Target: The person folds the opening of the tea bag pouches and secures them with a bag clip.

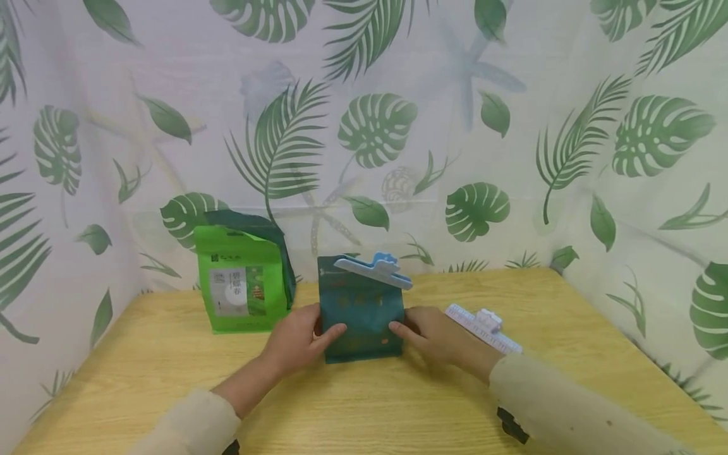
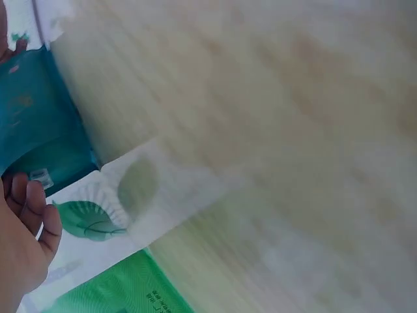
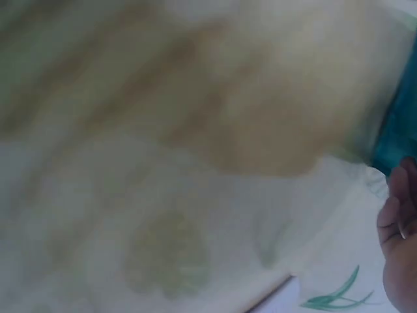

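Because the blue clip [image 1: 372, 273] slants across the top of the teal bag [image 1: 361, 319], it might slip if my left hand [image 1: 298, 338] and right hand [image 1: 435, 332], gripping the upright bag's opposite sides over the worktop [image 1: 364, 411], squeeze unevenly.

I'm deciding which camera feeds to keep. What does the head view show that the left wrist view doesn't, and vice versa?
Only the head view: the blue clip at the top of the teal bag, the pale clip on the table, and the dark bag behind the green bag.

Only the left wrist view: a small white label on the teal bag, and fingertips of the left hand against it.

Both: the teal bag, the left hand and the green bag.
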A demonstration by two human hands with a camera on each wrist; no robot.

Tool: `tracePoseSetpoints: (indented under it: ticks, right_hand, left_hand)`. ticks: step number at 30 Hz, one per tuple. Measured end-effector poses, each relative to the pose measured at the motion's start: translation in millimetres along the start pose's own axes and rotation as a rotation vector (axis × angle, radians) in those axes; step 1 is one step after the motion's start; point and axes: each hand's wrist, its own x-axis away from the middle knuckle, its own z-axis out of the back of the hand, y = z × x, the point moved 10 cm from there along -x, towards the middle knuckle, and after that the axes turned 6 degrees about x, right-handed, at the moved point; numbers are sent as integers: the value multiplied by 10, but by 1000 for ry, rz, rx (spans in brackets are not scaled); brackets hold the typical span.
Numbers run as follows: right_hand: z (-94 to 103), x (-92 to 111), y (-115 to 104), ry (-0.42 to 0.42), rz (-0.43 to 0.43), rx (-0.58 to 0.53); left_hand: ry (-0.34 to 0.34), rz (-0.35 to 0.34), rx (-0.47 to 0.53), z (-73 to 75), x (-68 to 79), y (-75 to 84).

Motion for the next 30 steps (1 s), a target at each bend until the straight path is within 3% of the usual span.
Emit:
tracePoseSetpoints:
  ticks: [8,15,30]
  right_hand:
    - [-35,86,-177,92,148,285]
    - [-101,113,-212,126,213,483]
    - [-107,71,-185,153,178,551]
  left_hand:
    - [-98,13,-185,-193,76,-70]
    - [-64,-46,-281,-237,71,-67]
    - [-28,-67,-334,-257,26,-99]
